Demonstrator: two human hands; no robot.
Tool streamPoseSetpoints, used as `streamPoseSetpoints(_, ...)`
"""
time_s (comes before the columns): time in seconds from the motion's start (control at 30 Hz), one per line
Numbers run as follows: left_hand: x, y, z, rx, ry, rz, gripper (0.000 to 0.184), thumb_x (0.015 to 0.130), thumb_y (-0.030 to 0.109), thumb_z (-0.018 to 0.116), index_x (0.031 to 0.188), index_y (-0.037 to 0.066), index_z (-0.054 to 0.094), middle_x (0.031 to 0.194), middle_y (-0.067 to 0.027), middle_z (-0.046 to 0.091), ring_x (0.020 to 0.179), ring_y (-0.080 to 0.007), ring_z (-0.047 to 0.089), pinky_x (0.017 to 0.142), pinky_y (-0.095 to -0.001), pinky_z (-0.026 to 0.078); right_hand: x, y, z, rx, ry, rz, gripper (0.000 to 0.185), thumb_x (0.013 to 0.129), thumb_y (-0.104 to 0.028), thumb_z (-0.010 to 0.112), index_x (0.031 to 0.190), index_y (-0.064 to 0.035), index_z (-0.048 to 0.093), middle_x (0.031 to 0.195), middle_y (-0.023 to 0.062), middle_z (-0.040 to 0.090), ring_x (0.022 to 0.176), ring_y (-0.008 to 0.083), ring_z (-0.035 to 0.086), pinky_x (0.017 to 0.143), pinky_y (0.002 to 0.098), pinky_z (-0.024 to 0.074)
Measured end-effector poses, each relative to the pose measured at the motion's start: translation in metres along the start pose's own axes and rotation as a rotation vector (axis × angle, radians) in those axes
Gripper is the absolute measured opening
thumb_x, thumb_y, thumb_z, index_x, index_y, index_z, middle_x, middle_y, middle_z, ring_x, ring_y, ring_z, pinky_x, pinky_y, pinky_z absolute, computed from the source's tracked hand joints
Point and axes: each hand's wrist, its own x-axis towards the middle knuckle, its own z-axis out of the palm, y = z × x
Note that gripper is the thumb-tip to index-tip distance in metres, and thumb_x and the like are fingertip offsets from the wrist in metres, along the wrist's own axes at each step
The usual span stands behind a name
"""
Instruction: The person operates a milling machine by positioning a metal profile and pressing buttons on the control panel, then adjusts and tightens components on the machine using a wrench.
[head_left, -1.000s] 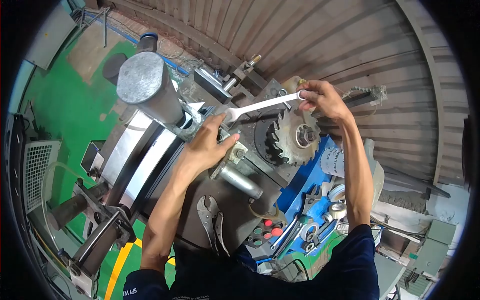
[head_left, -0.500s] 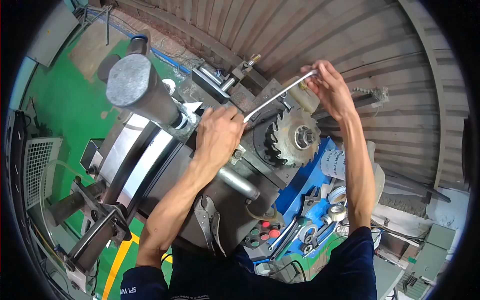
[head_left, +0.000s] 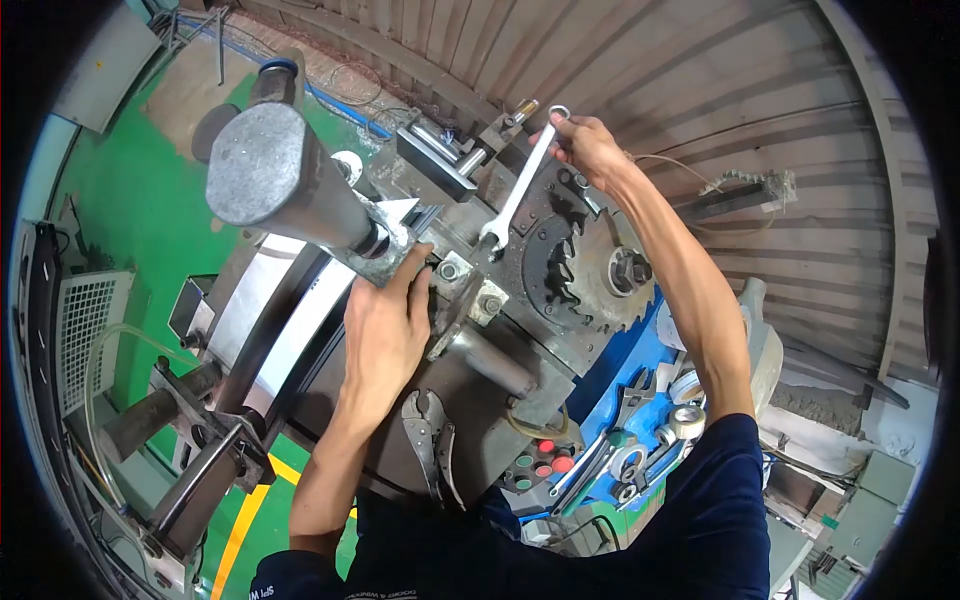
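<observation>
My right hand (head_left: 594, 152) is closed on the ring end of a combination wrench (head_left: 522, 186). The wrench's open jaw sits at a dark bolt (head_left: 491, 241) on the machine's top plate; whether it grips the bolt I cannot tell. My left hand (head_left: 385, 325) rests against a metal block (head_left: 385, 262) below the thick upright cylinder (head_left: 265, 170), fingers stretched out and no tool in them. A toothed circular cutter (head_left: 600, 270) with a central nut stands to the right of the wrench. Locking pliers (head_left: 432, 445) lie on the machine nearest my body.
A blue tray (head_left: 620, 360) beside the machine carries wrenches, tape rolls (head_left: 687, 421) and other tools. Red and green buttons (head_left: 545, 462) are near its front. A corrugated metal wall (head_left: 720, 90) rises behind. Green floor (head_left: 130, 220) lies to the left.
My left hand has left the wrench's jaw end and moved left and down to the block. My right hand has moved left with the wrench, which now stands steeper, its jaw at the bolt.
</observation>
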Motion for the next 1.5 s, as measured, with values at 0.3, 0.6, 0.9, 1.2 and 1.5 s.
streamPoseSetpoints(0.3, -0.015, -0.01, 0.003, -0.127, -0.169, -0.11, 0.043, 0.096, 0.017, 0.066, 0.132, -0.006, 0.06, 0.124, -0.0323, 0.062, 0.116, -0.0482, 0.06, 0.101, -0.0488, 0.047, 0.015, 0.003, 0.026, 0.156, -0.131, 0.054, 0.013, 0.108, -0.014, 0.047, 0.106, -0.0034, 0.055, 0.085, 0.003, 0.057, 0.073, 0.0117, 0.061, 0.064, 0.023, 0.054)
streamPoseSetpoints(0.6, -0.009, -0.019, 0.008, -0.212, -0.201, -0.048, 0.046, 0.094, 0.021, 0.071, 0.134, 0.002, 0.059, 0.123, -0.0274, 0.064, 0.117, -0.0461, 0.059, 0.1, -0.048, 0.047, -0.008, -0.011, 0.013, 0.144, -0.215, 0.077, 0.023, 0.107, -0.026, 0.055, 0.098, -0.0048, 0.059, 0.082, 0.0019, 0.062, 0.075, 0.0121, 0.063, 0.066, 0.0224, 0.0541)
streamPoseSetpoints(0.9, -0.007, -0.03, 0.03, -0.184, -0.063, 0.06, 0.047, 0.094, 0.024, 0.072, 0.136, 0.009, 0.057, 0.118, -0.0258, 0.065, 0.11, -0.0455, 0.061, 0.096, -0.0495, 0.048, -0.015, -0.007, -0.003, 0.27, -0.281, 0.175, 0.027, 0.106, -0.022, 0.056, 0.102, 0.0046, 0.059, 0.092, 0.0121, 0.066, 0.087, 0.0204, 0.074, 0.077, 0.0255, 0.0657)
streamPoseSetpoints(1.2, -0.004, -0.035, 0.034, -0.222, -0.109, 0.021, 0.048, 0.094, 0.03, 0.073, 0.134, 0.007, 0.059, 0.115, -0.0242, 0.068, 0.105, -0.0436, 0.066, 0.09, -0.0478, 0.052, -0.011, -0.006, 0.004, 0.183, -0.331, 0.195, 0.027, 0.104, -0.023, 0.059, 0.104, 0.0041, 0.059, 0.093, 0.012, 0.064, 0.087, 0.0225, 0.074, 0.079, 0.0272, 0.0661)
streamPoseSetpoints(1.5, -0.004, -0.035, 0.032, -0.224, -0.132, -0.01, 0.048, 0.094, 0.029, 0.073, 0.134, 0.008, 0.059, 0.115, -0.0246, 0.068, 0.109, -0.0447, 0.064, 0.093, -0.0481, 0.051, -0.014, -0.007, -0.004, 0.297, -0.306, 0.138, 0.029, 0.105, -0.02, 0.057, 0.11, 0.008, 0.058, 0.097, 0.0161, 0.067, 0.09, 0.0254, 0.074, 0.082, 0.0293, 0.0665)
